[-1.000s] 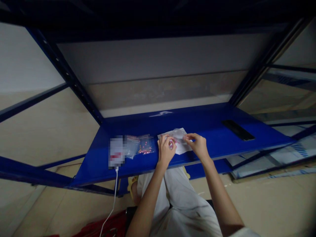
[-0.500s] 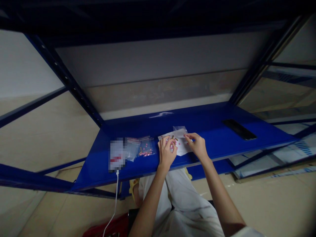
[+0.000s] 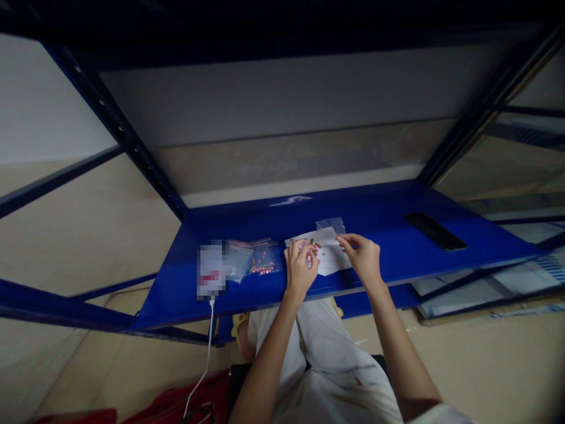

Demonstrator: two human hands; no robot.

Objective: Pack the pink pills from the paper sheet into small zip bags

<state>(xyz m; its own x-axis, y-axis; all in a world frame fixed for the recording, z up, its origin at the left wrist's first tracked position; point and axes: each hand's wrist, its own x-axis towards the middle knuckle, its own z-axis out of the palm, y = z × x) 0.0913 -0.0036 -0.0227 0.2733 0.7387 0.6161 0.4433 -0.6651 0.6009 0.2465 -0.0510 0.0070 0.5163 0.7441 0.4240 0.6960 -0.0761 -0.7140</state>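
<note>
At the far left, a blue metal upright (image 3: 101, 106) with a row of small holes is framing the blue shelf (image 3: 375, 215). On the shelf's left end a pale device (image 3: 212, 259) is lying under a pixel mask; red marks are showing on it like lettering, but the mask is making them unreadable. A white cable (image 3: 207, 356) is hanging from its near end, over a heap of red material (image 3: 176, 406) below. Just beside the device, a clear zip bag (image 3: 239, 268) is lying with a reddish strip along its top, and touching it is a second bag (image 3: 267, 253) holding pink beads; neither is showing any readable label.

Near the middle, the left hand (image 3: 301, 265) is forming a loose cup, fingers bent and slightly spread, over small pink and brownish beads (image 3: 315, 246) on a white sheet of paper (image 3: 333, 262). Whether it is gripping any of them cannot be told. Behind the paper another clear bag (image 3: 338, 224) is lying flat. At the paper's right side the right hand (image 3: 359, 250) is bringing thumb and forefinger tips close together; what is between them, if anything, is too small to tell.

Farther right, a black phone-like slab (image 3: 435, 231) is lying aslant, showing no brand. Beyond the shelf, pale wrapped boards (image 3: 468, 288) are lying low, with blue printing too blurred to read.
</note>
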